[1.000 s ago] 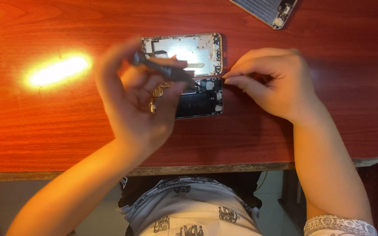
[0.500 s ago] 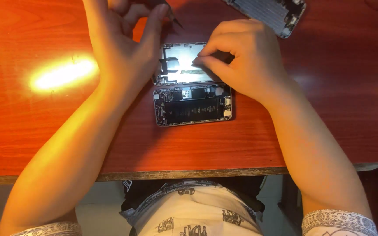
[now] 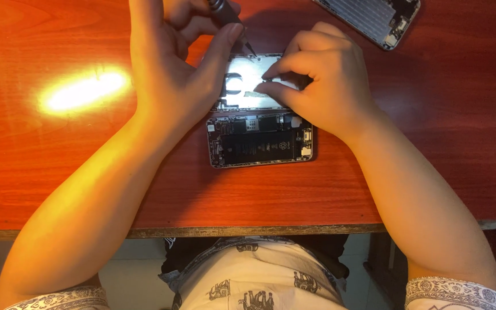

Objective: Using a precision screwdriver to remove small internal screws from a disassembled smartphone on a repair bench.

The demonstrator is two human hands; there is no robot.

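- Fingers [image 3: 216, 40] of the left hand [image 3: 173, 69] pinch a dark screwdriver [image 3: 228, 17], its tip slanting down toward the far edge of the opened screen panel [image 3: 242, 86].
- Right hand [image 3: 322, 80] curls closed, fingertips pressing that panel, just beside the tip.
- Panel's long axis runs left-right, touching the open phone body [image 3: 259, 146] nearer the person.

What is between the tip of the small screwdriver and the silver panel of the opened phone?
Nothing visible. The screwdriver in the left hand points its tip at the silver panel top edge; the right hand presses the panel beside it, not under the tip.
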